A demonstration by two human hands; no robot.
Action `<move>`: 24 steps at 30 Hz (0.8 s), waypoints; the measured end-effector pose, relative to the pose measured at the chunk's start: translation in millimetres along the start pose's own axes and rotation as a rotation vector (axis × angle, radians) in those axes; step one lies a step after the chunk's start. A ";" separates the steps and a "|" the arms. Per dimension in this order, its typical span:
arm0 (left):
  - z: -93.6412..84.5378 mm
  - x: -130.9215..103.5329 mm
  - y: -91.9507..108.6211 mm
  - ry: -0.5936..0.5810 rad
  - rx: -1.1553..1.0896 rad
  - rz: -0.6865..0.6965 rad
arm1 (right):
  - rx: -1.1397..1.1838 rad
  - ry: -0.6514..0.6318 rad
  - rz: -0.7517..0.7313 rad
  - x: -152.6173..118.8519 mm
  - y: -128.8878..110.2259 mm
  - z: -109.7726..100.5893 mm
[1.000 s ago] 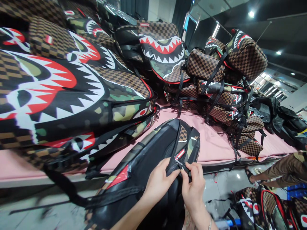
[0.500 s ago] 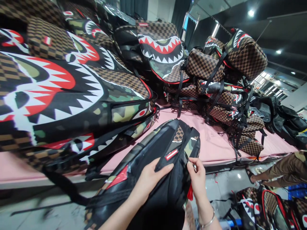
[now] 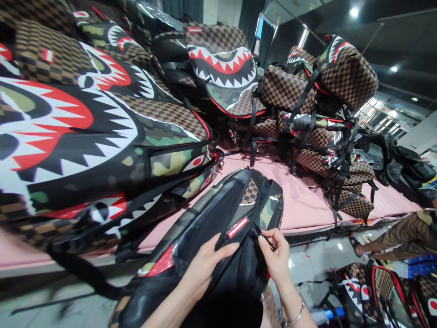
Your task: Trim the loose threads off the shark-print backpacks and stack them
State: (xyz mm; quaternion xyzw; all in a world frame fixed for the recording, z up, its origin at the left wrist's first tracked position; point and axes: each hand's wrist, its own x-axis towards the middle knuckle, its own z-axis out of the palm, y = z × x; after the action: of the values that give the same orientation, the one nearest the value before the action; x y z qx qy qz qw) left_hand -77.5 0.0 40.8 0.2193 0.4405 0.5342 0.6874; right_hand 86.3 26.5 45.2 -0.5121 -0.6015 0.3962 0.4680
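A black backpack (image 3: pixel 191 228) with camouflage and brown-checked patches leans tilted on the edge of the pink-covered table, its back panel and shoulder straps facing me. My left hand (image 3: pixel 213 257) is closed around a padded shoulder strap (image 3: pixel 247 212), thumb on top, just below a red label (image 3: pixel 238 227). To its right, the thumb and forefinger of my right hand (image 3: pixel 276 250) pinch a thin black piece, which looks like a zipper pull, at the other strap; the fingertips partly cover it. A red patch (image 3: pixel 162 263) shows under clear plastic on the backpack's left side.
Large shark-mouth backpacks (image 3: pixel 78 132) are heaped at left on the pink table (image 3: pixel 300 205). More checked bags (image 3: pixel 290 89) are stacked at the back. Several bags (image 3: pixel 362 291) sit on the floor at lower right, near a person's legs (image 3: pixel 392 237).
My right hand has moved slightly left and down, closer to my left hand, with the black piece pinched. The view has shifted a little; my left hand keeps its hold on the strap.
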 end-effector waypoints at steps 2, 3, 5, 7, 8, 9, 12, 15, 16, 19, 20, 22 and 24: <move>1.1 0.0 -0.8 -0.005 0.011 0.015 | -0.026 -0.004 0.007 1.2 0.2 1.0; 1.7 -0.2 -1.3 -0.005 0.019 0.026 | -0.038 -0.007 0.008 2.0 0.1 1.2; 2.7 -0.8 -2.2 0.001 0.036 0.042 | -0.054 -0.013 0.004 3.9 -0.2 1.5; 3.2 -1.5 -2.8 0.006 0.049 0.049 | -0.059 -0.020 -0.007 6.1 -0.6 1.8; 3.4 -1.7 -3.0 0.006 0.052 0.050 | -0.060 -0.023 -0.013 7.3 -0.9 2.0; 3.4 -1.9 -3.0 0.004 0.053 0.053 | -0.060 -0.026 -0.018 8.4 -1.0 2.4; 3.7 -2.3 -2.7 0.002 0.059 0.058 | -0.054 -0.037 -0.032 11.9 -1.5 3.9; 4.8 -2.7 -1.4 0.009 0.070 0.047 | -0.038 -0.031 -0.056 14.7 -1.3 4.7; 5.2 -2.8 -0.7 0.012 0.073 0.042 | -0.032 -0.028 -0.064 15.4 -0.9 4.4; 6.3 -3.0 1.1 0.016 0.074 0.039 | -0.016 -0.042 -0.060 17.2 0.8 0.6; 6.5 -3.1 1.6 0.015 0.077 0.038 | -0.011 -0.061 -0.050 18.0 1.4 -1.5; 6.7 -3.2 2.3 0.014 0.089 0.038 | -0.002 -0.109 -0.035 20.5 2.4 -6.0; 6.8 -3.4 2.8 0.017 0.104 0.040 | 0.010 -0.152 -0.036 24.6 2.7 -10.0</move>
State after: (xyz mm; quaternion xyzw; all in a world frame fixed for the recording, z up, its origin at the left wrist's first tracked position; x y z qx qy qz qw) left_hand -73.5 -1.1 47.8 0.2590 0.4689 0.5260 0.6606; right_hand 95.7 51.2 49.0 -0.4674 -0.6422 0.4285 0.4306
